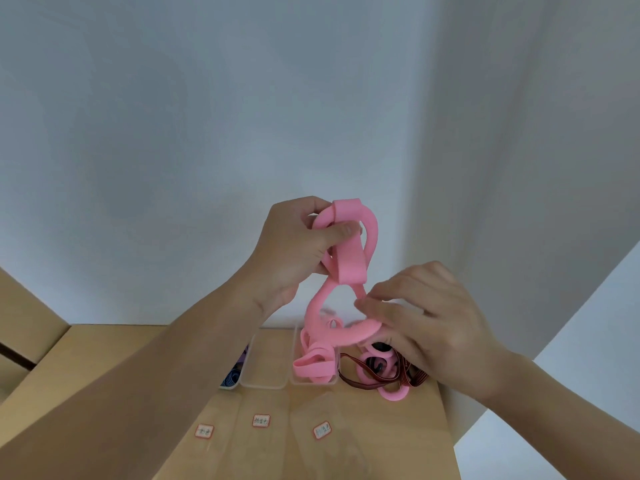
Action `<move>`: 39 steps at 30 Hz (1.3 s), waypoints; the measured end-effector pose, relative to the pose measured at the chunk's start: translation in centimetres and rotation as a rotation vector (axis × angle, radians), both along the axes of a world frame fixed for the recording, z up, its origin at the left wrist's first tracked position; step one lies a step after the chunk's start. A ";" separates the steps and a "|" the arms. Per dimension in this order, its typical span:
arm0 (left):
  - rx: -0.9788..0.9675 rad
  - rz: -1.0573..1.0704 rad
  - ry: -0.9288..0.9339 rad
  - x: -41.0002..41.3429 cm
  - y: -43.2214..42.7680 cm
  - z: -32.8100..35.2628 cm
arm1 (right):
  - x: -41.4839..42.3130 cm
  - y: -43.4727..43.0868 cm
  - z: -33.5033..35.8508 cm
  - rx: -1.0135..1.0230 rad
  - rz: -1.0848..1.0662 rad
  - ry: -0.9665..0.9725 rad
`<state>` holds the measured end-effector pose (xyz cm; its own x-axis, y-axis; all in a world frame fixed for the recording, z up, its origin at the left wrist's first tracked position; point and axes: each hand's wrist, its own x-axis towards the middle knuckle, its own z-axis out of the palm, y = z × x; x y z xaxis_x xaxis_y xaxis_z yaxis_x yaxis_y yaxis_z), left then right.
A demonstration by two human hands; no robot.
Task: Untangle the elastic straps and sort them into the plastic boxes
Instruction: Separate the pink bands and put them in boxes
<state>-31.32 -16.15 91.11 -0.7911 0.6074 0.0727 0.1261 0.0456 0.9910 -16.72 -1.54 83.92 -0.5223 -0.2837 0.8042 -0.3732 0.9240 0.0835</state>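
A pink elastic strap [348, 261] hangs in loops in the air above the boxes. My left hand [294, 251] pinches its folded top end between thumb and fingers. My right hand [419, 317] grips its lower loop, lower and to the right. Three clear plastic boxes stand in a row below: the right box [333, 378] holds pink straps, the middle box [263, 384] looks bare inside, and the left box [231, 382], mostly hidden by my left forearm, holds bluish-purple straps. A tangle of pink and dark brown straps [384, 375] lies to the right of the boxes.
The boxes sit on a light wooden table [156, 393]. Three small paper labels [260, 420] are stuck on it in front of the boxes. A white wall stands behind and a white panel [571, 393] borders the table's right edge. Cardboard boxes [24, 320] stand at the left.
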 end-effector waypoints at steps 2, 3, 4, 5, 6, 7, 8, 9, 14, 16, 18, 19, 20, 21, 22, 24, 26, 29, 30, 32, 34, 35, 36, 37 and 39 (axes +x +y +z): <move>-0.018 0.010 0.058 0.2 -0.1 -0.1 | -0.1 -0.6 0.5 -0.176 0.008 -0.037; -0.021 0.008 0.084 0.3 -0.2 -0.2 | -0.2 -1.0 0.8 -0.290 0.010 -0.058; -0.019 0.001 0.105 0.3 -0.3 -0.2 | -0.3 -1.4 1.2 -0.420 0.013 -0.078; -0.016 -0.007 0.123 0.4 -0.4 -0.2 | -0.4 -1.8 1.5 -0.561 0.025 -0.100; -0.015 -0.016 0.135 0.5 -0.5 -0.2 | -0.5 -2.0 1.8 -0.696 0.043 -0.127; -0.014 -0.026 0.138 0.7 -0.6 -0.2 | -0.8 -2.1 2.0 -0.804 0.054 -0.152; -0.012 -0.040 0.127 0.7 -0.8 -0.1 | -1.0 -2.1 2.2 -0.878 0.042 -0.162; -0.008 -0.055 0.110 0.8 -0.9 -0.1 | -1.4 -2.1 2.4 -0.927 0.003 -0.163; 0.012 -0.100 0.005 0.4 -1.5 0.2 | -2.8 -2.4 2.6 -1.151 -0.068 -0.265; 0.010 -0.128 -0.026 0.2 -1.8 0.3 | -3.0 -2.5 2.5 -1.206 0.000 -0.313; -0.020 -0.219 -0.041 0.1 -2.4 0.6 | -3.2 -2.8 2.4 -1.143 -0.035 -0.316; -0.038 -0.274 -0.050 0.1 -2.6 0.7 | -3.3 -2.8 2.3 -1.112 -0.066 -0.299; -0.048 -0.317 -0.071 0.2 -2.9 0.9 | -3.5 -2.8 2.3 -1.100 -0.095 -0.282; -0.040 -0.336 -0.111 0.3 -3.1 1.0 | -3.6 -2.8 2.2 -1.103 -0.117 -0.271; -0.014 -0.339 -0.172 0.3 -3.2 1.2 | -3.8 -2.8 2.2 -1.109 -0.136 -0.264; 0.037 -0.335 -0.258 0.6 -3.4 1.4 | -4.3 -2.9 2.0 -1.115 -0.169 -0.258; -0.018 -0.301 -0.138 1.3 -3.2 1.0 | -4.7 -3.0 1.9 -1.139 -0.188 -0.245; -0.053 -0.155 0.046 2.1 -2.7 -0.5 | -5.3 -3.1 2.1 -1.129 -0.216 -0.209; -0.021 -0.104 0.014 2.2 -2.6 -0.9 | -5.4 -3.1 2.1 -1.100 -0.226 -0.200; 0.042 -0.071 -0.087 2.2 -2.4 -1.4 | -5.5 -3.1 2.1 -1.044 -0.240 -0.189; 0.069 -0.067 -0.093 2.1 -2.3 -1.8 | -5.5 -3.0 2.0 -1.005 -0.246 -0.190; 0.071 -0.056 -0.061 2.0 -2.2 -2.0 | -5.4 -2.8 2.1 -0.985 -0.247 -0.195; 0.073 -0.047 -0.040 1.9 -2.1 -2.0 | -5.4 -2.7 2.2 -0.963 -0.244 -0.202; 0.073 -0.045 -0.036 1.9 -2.0 -2.1 | -5.3 -2.6 2.2 -0.939 -0.237 -0.205; 0.072 -0.066 -0.048 1.8 -1.9 -2.1 | -5.3 -2.4 2.1 -0.908 -0.209 -0.208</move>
